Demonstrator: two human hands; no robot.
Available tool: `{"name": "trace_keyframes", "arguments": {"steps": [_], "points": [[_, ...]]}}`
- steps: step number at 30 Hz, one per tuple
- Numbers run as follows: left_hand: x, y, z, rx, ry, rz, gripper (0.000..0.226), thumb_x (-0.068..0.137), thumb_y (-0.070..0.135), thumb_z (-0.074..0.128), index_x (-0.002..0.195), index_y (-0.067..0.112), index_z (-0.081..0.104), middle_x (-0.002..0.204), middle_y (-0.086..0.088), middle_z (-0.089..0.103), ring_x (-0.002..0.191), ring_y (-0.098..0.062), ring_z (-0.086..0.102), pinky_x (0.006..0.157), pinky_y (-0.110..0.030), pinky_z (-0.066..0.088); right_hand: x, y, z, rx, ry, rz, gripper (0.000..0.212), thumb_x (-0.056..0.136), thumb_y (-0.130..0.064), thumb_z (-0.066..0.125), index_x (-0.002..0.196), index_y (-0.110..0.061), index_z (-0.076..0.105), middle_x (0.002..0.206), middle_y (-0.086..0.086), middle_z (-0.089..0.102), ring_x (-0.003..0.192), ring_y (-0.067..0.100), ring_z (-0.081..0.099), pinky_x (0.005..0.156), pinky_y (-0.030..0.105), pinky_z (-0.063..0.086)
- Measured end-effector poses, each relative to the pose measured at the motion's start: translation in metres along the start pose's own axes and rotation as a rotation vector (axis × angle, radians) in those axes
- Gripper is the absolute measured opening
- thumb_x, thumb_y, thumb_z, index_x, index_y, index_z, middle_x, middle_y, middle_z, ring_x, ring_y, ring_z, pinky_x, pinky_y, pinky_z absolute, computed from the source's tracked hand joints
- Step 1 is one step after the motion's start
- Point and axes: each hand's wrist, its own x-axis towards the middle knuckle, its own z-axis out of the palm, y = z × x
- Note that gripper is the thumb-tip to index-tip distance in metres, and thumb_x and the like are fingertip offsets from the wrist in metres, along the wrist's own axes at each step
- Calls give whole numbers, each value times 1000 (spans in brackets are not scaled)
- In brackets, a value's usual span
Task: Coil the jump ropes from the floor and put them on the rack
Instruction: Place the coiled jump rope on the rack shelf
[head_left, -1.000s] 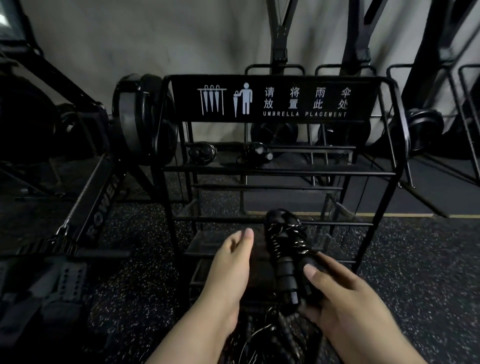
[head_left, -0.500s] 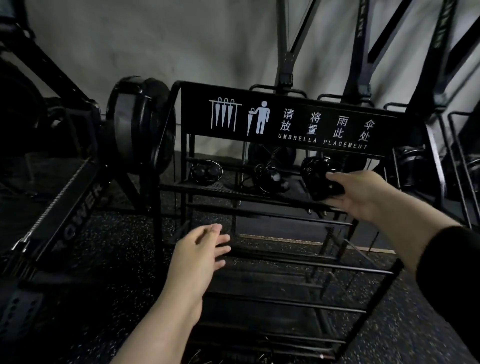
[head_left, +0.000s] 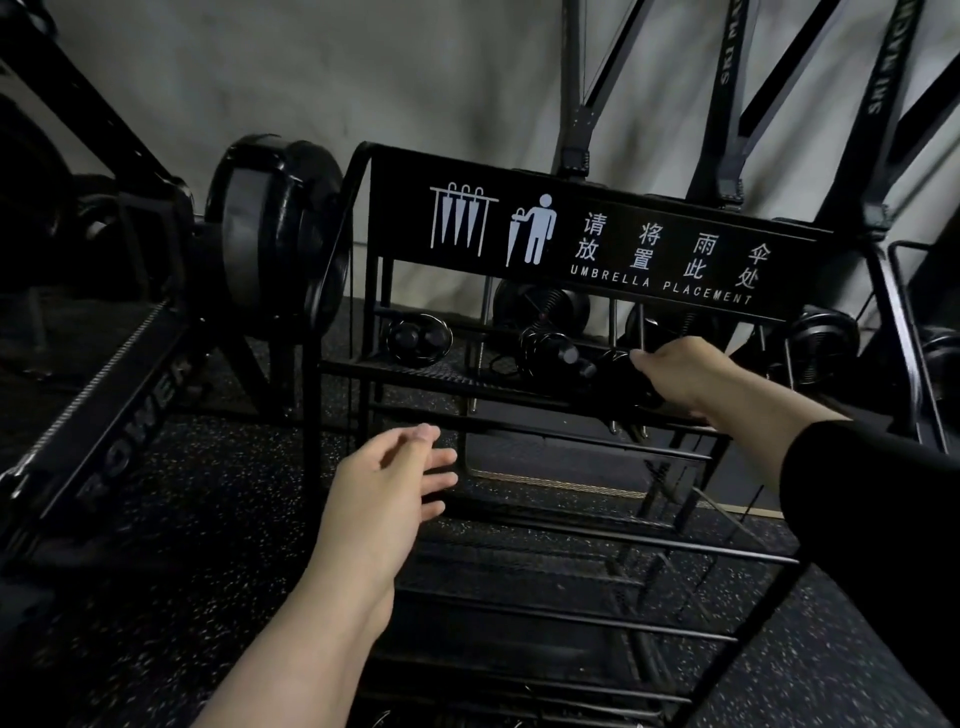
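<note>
Black rack (head_left: 597, 423) with a white-lettered sign (head_left: 597, 244); black floor (head_left: 218, 519) flecked with pale specks.

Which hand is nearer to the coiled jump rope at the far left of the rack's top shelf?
Left. The left hand hangs open below and in front of that coiled jump rope; the right hand is farther along the top shelf, at another coil.

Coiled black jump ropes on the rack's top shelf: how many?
3: left, middle, and one under the right hand at. Others may be hidden.
</note>
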Motion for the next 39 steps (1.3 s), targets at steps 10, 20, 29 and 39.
{"name": "trace_keyframes", "arguments": {"steps": [10,20,29,39], "points": [[4,7,-3,-7,1,4,20,104,33,54,112,25,71,97,8,79,91,-10,76,84,-36,61,-9,-20,6,-57,270,-412,56,101,-58,46,126,-12,64,109,12,69,103,32,65,76,33,46],[-2,13,1,-26,-2,-19,19,104,36,53,107,30,70,95,10,79,88,-5,76,106,-51,49,-32,-66,38,-200,-45,-442,57,99,-44,63,151,-25,47,102,7,68,81,21,71,70,32,57],[-2,16,2,7,14,-21,21,103,38,54,102,30,73,93,15,78,95,-7,73,100,-43,53,-45,-93,68,-244,117,-499,38,100,-40,61,127,-14,67,87,7,61,80,27,60,68,30,47],[-1,13,6,-4,-11,-5,20,103,39,53,105,31,71,94,15,78,86,1,73,99,-40,53,-53,-87,74,-211,145,-530,59,101,-64,39,143,-25,55,141,10,56,131,36,49,100,49,48]]}}
